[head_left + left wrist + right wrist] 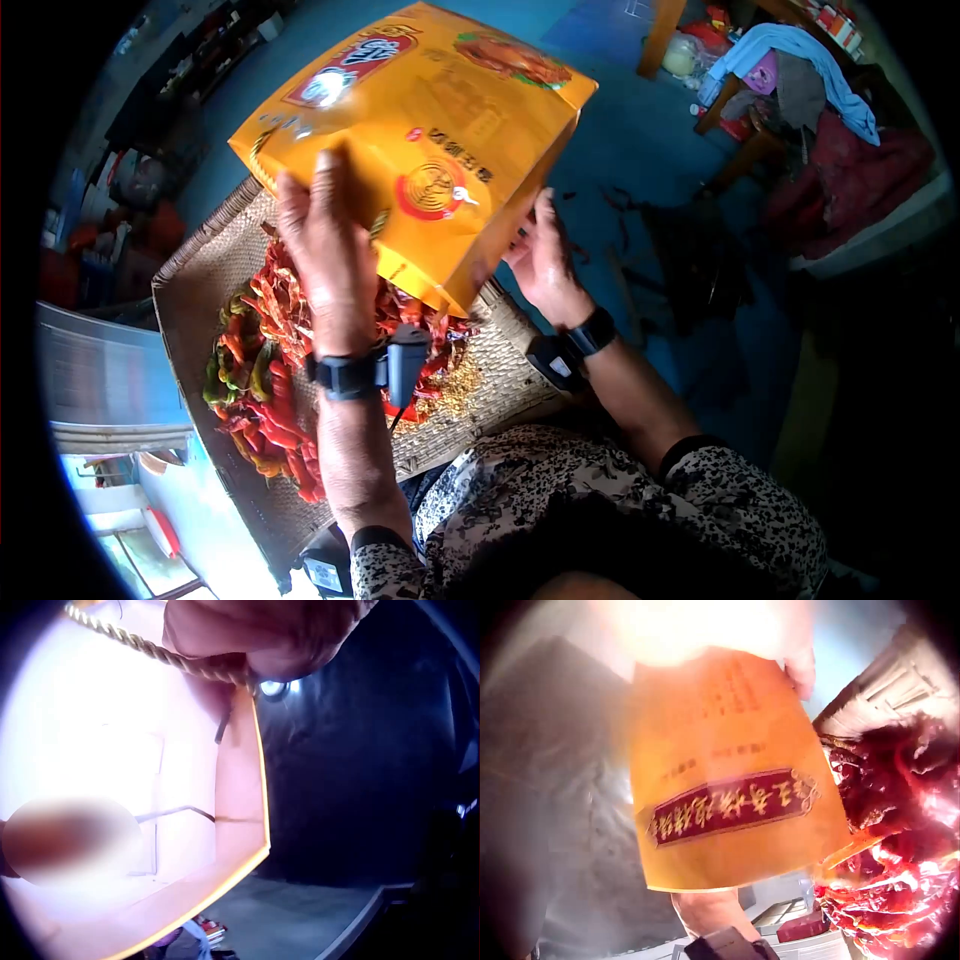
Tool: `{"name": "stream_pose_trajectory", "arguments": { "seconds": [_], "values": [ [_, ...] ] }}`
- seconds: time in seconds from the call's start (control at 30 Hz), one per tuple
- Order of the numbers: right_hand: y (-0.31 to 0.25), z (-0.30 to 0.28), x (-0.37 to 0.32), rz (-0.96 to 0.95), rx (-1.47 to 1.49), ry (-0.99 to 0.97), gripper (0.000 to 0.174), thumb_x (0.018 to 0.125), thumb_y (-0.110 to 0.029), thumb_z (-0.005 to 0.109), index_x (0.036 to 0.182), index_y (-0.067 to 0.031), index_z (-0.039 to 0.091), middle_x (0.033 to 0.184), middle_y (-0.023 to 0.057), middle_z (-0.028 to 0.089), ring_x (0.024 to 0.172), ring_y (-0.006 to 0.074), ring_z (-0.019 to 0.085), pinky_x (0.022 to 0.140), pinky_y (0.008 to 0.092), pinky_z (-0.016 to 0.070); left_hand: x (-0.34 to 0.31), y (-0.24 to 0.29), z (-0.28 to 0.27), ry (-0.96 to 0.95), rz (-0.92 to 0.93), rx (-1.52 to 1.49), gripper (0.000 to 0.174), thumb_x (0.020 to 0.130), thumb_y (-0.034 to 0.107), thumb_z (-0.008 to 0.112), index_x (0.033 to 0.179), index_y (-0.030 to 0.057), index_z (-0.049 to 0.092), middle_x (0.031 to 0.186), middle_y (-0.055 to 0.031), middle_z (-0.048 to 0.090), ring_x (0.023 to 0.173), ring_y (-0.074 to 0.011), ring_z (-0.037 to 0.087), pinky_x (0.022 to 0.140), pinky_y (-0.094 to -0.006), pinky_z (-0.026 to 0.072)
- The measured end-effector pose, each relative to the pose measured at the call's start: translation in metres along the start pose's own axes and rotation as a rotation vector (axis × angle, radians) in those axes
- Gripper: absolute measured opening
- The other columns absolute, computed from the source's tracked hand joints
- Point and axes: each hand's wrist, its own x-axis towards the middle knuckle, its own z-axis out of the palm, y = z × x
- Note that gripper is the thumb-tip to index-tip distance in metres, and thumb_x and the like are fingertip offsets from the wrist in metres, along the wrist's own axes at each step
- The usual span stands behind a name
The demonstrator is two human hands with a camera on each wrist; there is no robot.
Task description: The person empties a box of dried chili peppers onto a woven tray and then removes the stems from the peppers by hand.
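A yellow paper bag (pixel 440 120) with printed food pictures and rope handles is held tilted over a woven tray (pixel 510 350). The left hand (pixel 335 250) lies on its near left side, fingers fairly straight. At the lower right, the right hand (pixel 548 265) supports the bag's side or bottom, fingertips partly hidden. In the left wrist view the bag's pale inside (pixel 240 787) and a twisted rope handle (pixel 142 646) show beside the left hand (pixel 270 634). The right wrist view has the bag's printed narrow side (pixel 727 750) under the overexposed right hand (pixel 712 626).
Red dried chillies (pixel 280 300), red and green fresh peppers (pixel 265 420) and a pile of yellow seeds (pixel 455 385) lie in the tray. At the upper right, clothes (pixel 800 80) are heaped by wooden furniture legs. Shelving with assorted items stands at the left.
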Motion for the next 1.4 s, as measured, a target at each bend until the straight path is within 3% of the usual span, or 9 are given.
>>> {"name": "stream_pose_trajectory", "arguments": {
  "seconds": [0.17,0.57,0.77,0.93,1.1,1.2,1.27,1.33,1.4],
  "values": [
    [-0.021,-0.006,-0.030,0.139,-0.084,-0.125,0.088,0.079,-0.075,0.051,0.146,-0.0238,0.024,0.137,0.0123,0.042,0.120,0.0262,0.047,0.098,0.0435,0.0421,-0.021,-0.023,0.041,-0.021,0.164,0.165,0.020,0.098,0.010,0.053,0.115,0.0006,0.055,0.104,-0.0053,0.063,0.090,-0.0104,0.057,0.080,-0.0255,0.0484],
    [-0.041,0.016,-0.046,0.072,-0.115,-0.208,0.059,0.096,-0.042,0.052,0.140,-0.0056,0.036,0.136,0.0085,0.048,0.123,0.0207,0.049,0.104,0.0382,0.0413,-0.056,-0.028,0.058,-0.064,0.149,0.457,0.028,0.096,0.001,0.050,0.124,-0.0024,0.049,0.118,-0.0118,0.058,0.107,-0.0164,0.054,0.097,-0.0305,0.0412],
    [-0.033,0.005,-0.050,-0.098,-0.335,-0.179,0.070,0.089,-0.039,0.066,0.143,-0.0122,0.032,0.128,-0.0005,0.052,0.104,0.0057,0.053,0.064,0.0163,0.0395,-0.060,-0.031,0.045,0.038,0.122,0.427,0.031,0.096,0.010,0.056,0.123,-0.0045,0.052,0.119,-0.0115,0.058,0.106,-0.0170,0.053,0.094,-0.0302,0.0444],
    [-0.024,0.008,-0.065,-0.320,-0.726,-0.314,0.121,0.079,-0.038,0.077,0.148,-0.0163,-0.019,0.151,0.0237,0.013,0.128,0.0362,0.041,0.086,0.0410,0.0554,-0.042,-0.024,0.056,0.098,0.216,0.269,0.023,0.096,0.009,0.054,0.117,-0.0009,0.056,0.106,-0.0062,0.063,0.090,-0.0115,0.058,0.079,-0.0253,0.0486],
    [-0.019,0.002,-0.051,-0.509,-0.958,-0.115,0.107,0.083,-0.034,0.072,0.149,-0.0037,-0.006,0.144,0.0266,0.033,0.130,0.0320,0.042,0.096,0.0338,0.0484,-0.046,-0.039,0.067,-0.051,0.143,0.269,0.029,0.096,0.012,0.057,0.122,0.0005,0.052,0.109,-0.0065,0.062,0.092,-0.0112,0.056,0.078,-0.0253,0.0489],
    [-0.014,-0.016,-0.023,-0.359,-0.759,0.073,0.073,0.094,-0.022,0.051,0.150,-0.0036,0.008,0.140,0.0219,0.040,0.120,0.0275,0.051,0.087,0.0320,0.0511,-0.053,-0.024,0.077,-0.354,-0.362,0.525,0.046,0.097,0.018,0.057,0.138,0.0039,0.041,0.112,-0.0114,0.062,0.095,-0.0131,0.057,0.077,-0.0271,0.0515],
    [-0.040,-0.030,-0.011,-0.216,-1.112,-0.113,0.060,0.094,-0.013,0.041,0.149,-0.0074,0.018,0.131,0.0166,0.049,0.109,0.0216,0.057,0.076,0.0296,0.0539,-0.065,-0.035,0.080,-0.427,0.047,0.567,0.051,0.096,0.019,0.057,0.140,0.0028,0.040,0.113,-0.0141,0.061,0.098,-0.0166,0.059,0.082,-0.0298,0.0521],
    [-0.046,-0.034,0.014,-0.018,-0.303,-0.019,0.043,0.093,-0.007,0.036,0.136,-0.0030,0.037,0.124,0.0140,0.054,0.100,0.0180,0.062,0.067,0.0263,0.0538,-0.072,-0.031,0.067,-0.523,0.156,0.660,0.041,0.094,0.014,0.058,0.133,0.0011,0.049,0.113,-0.0142,0.061,0.098,-0.0183,0.060,0.082,-0.0294,0.0513],
    [-0.076,-0.047,0.026,0.010,-1.199,-0.073,0.039,0.094,-0.020,0.055,0.126,0.0018,0.048,0.125,0.0191,0.055,0.110,0.0289,0.059,0.085,0.0365,0.0519,-0.084,-0.011,0.052,-0.452,0.104,0.697,0.026,0.090,-0.001,0.056,0.116,-0.0015,0.061,0.103,-0.0119,0.064,0.088,-0.0158,0.062,0.076,-0.0263,0.0509]
  ]
}}
